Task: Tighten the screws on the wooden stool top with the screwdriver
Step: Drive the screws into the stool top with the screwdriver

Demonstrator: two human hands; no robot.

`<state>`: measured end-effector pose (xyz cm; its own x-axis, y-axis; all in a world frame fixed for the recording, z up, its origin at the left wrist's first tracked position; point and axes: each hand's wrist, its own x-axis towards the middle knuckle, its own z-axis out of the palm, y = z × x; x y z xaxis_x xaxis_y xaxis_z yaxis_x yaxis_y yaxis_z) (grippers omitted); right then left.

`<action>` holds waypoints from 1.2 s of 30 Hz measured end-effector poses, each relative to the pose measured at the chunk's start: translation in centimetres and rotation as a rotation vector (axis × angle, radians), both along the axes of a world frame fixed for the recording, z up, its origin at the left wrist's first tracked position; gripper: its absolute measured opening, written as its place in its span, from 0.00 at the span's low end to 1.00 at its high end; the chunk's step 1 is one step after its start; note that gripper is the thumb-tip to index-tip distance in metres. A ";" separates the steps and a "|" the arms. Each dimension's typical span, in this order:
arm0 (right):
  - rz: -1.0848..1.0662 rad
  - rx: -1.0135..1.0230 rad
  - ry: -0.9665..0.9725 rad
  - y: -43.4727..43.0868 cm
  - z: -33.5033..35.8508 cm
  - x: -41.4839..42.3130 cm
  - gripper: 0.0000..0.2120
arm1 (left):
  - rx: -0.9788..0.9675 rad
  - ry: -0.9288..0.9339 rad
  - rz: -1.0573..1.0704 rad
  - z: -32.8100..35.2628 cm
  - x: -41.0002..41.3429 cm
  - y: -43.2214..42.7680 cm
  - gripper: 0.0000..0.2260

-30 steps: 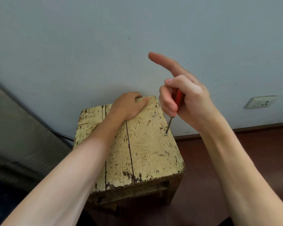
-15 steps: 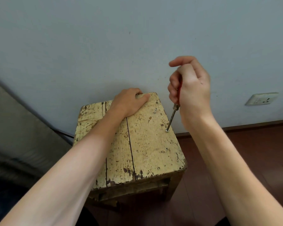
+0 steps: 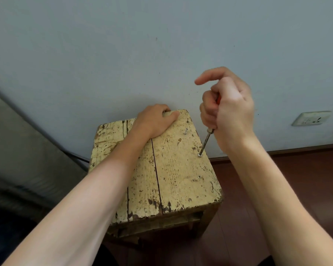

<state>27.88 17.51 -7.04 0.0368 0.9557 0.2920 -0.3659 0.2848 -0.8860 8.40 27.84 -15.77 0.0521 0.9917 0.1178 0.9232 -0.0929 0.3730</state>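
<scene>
**Head view, near to far.** Three screws run in a row along the right edge of the stool top. The nearest screw sits flush with the wood. Beyond it, the middle screw takes the tip of the screwdriver. The tool's long axis leans from the screw head up and to the right, out past the stool's right edge and into the right hand. That hand's fingers are curled tight round the red handle, with the index finger alone lifted free and pointing left. The far screw stands proud and tilted, just left of the shaft; it looks the least driven. The left hand grips the far edge with its fingers hooked over, bracing the stool. The right hand lies nearer all three screws, so turning about the leaning shaft falls to it. A socket sits on the wall behind.
</scene>
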 end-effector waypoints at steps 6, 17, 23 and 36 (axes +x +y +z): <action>-0.351 -0.069 0.098 -0.8 0.0 -1.4 0.15 | -0.014 0.006 -0.008 0.0 0.0 -0.1 0.27; 0.523 0.037 -0.030 0.9 0.4 2.5 0.19 | -0.011 0.009 -0.005 0.4 0.1 -0.4 0.25; 0.457 0.115 -0.281 0.7 0.5 2.6 0.27 | -0.012 0.003 -0.007 0.4 0.1 -0.4 0.24; -0.138 -0.026 -0.157 -0.4 0.7 -0.1 0.19 | -0.015 -0.003 -0.007 0.3 0.1 -0.4 0.24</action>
<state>27.80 17.13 -6.34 0.1240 0.9521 0.2796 -0.1819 0.2988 -0.9368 8.55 27.48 -15.51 0.0589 0.9930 0.1027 0.9213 -0.0937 0.3773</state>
